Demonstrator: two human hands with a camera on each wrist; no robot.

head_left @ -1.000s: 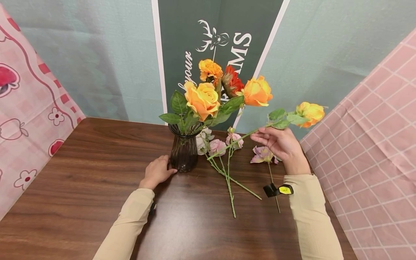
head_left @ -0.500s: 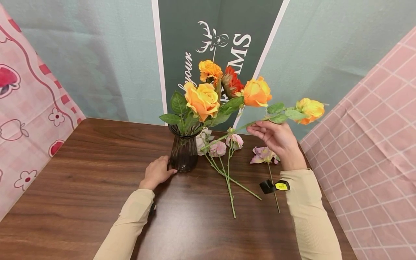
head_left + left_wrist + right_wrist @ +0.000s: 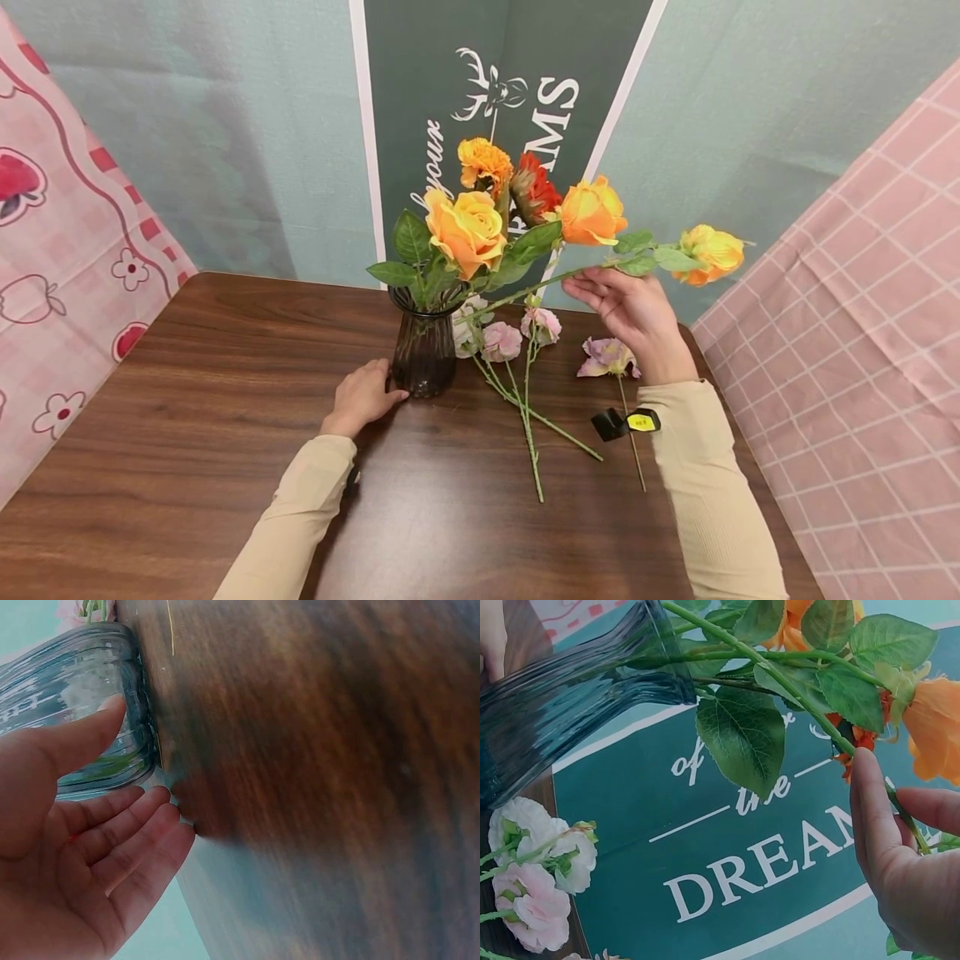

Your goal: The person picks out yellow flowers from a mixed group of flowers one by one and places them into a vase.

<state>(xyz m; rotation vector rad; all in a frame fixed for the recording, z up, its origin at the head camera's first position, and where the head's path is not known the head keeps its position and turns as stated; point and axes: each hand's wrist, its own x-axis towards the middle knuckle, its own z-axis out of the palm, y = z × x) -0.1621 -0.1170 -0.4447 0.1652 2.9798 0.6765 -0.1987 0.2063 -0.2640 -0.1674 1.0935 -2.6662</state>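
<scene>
A dark ribbed glass vase (image 3: 425, 354) stands on the table, holding an orange rose (image 3: 468, 233), a second orange rose (image 3: 592, 212), an orange carnation (image 3: 486, 163) and a red flower (image 3: 536, 188). My left hand (image 3: 363, 396) lies at the vase's base, its thumb by the glass and its fingers extended in the left wrist view. Between thumb and fingers, my right hand (image 3: 633, 317) pinches the green stem of a yellow rose (image 3: 711, 254). That stem (image 3: 795, 694) slants toward the vase's mouth, its bloom out to the right. Leaves partly hide the stem's lower end in the head view.
Pink flowers (image 3: 501, 342) on crossed green stems lie right of the vase. Farther right is a purple flower (image 3: 609, 358) on a thin stem, partly below my right forearm. Patterned cloths border the wooden table (image 3: 187, 400) on the left, back and right.
My right hand has moved up and to the left, bringing the yellow rose's stem end up toward the vase's mouth. The left hand and vase have stayed put.
</scene>
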